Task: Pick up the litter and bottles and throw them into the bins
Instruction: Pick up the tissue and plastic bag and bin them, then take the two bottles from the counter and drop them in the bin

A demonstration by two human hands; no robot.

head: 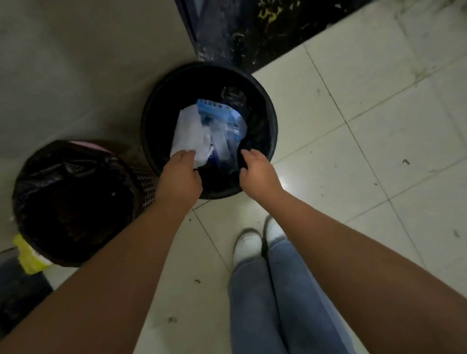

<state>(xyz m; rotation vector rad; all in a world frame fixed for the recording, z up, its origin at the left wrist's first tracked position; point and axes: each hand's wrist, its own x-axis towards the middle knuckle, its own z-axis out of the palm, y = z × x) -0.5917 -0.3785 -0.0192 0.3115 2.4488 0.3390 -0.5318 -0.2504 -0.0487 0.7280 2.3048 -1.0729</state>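
A round black bin (pixel 266 104) stands on the floor ahead of me. Inside it lie a crumpled white wrapper (pixel 189 130) and a blue and clear plastic package (pixel 223 123). My left hand (pixel 181 175) reaches over the near rim, with its fingers curled down onto the lower end of the white wrapper. My right hand (pixel 256 169) hovers at the near right rim beside the package. Its thumb and fingers are curved over the dark liner, and what they touch is hidden in shadow. A second bin (pixel 42 175) with a black bag liner stands at the left.
A grey wall runs behind both bins, and a dark door frame (pixel 232 26) lies beyond the round bin. A yellow scrap (pixel 26 254) pokes out under the left bin. My legs in jeans and white shoes (pixel 248 243) stand on pale floor tiles at the right.
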